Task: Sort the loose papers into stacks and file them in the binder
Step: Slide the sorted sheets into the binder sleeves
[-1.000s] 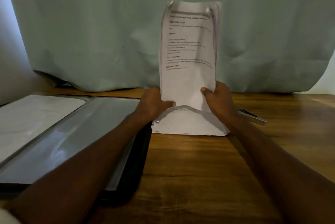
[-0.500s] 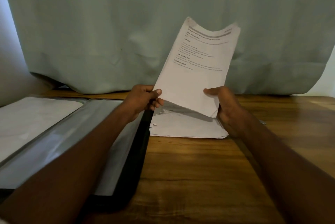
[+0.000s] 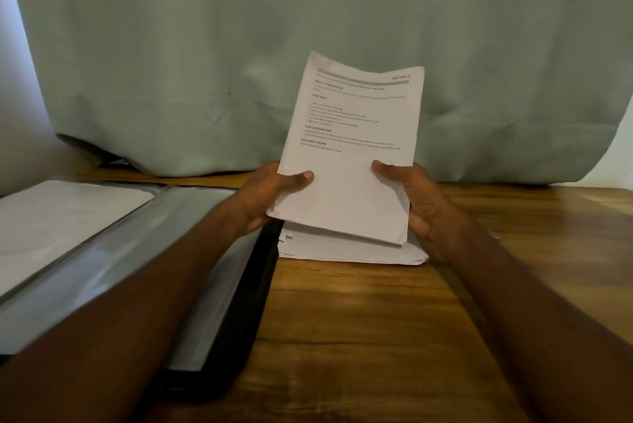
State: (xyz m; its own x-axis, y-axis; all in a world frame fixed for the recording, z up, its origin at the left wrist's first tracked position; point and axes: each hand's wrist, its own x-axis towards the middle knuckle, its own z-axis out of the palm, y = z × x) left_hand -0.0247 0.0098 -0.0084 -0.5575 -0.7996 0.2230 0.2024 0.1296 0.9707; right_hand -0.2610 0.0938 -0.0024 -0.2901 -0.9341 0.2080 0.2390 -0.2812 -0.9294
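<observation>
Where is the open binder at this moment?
In the head view the binder lies open on the wooden table, left of the paper stack, partly under the left forearm.

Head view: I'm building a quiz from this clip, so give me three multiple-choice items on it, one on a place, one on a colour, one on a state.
1. Where does the open binder lie relative to the stack?
A. at its left
B. at its right
C. on top of it

2. What colour is the curtain?
A. red
B. pale green
C. black

3. How is the held sheaf supported?
A. lying flat on the table
B. left hand alone
C. both hands, with the right hand

Answers: 1 A, the binder lies left of the stack. 2 B, the cloth behind is pale green. 3 C, a thumb presses each lower side of the sheaf.
</observation>
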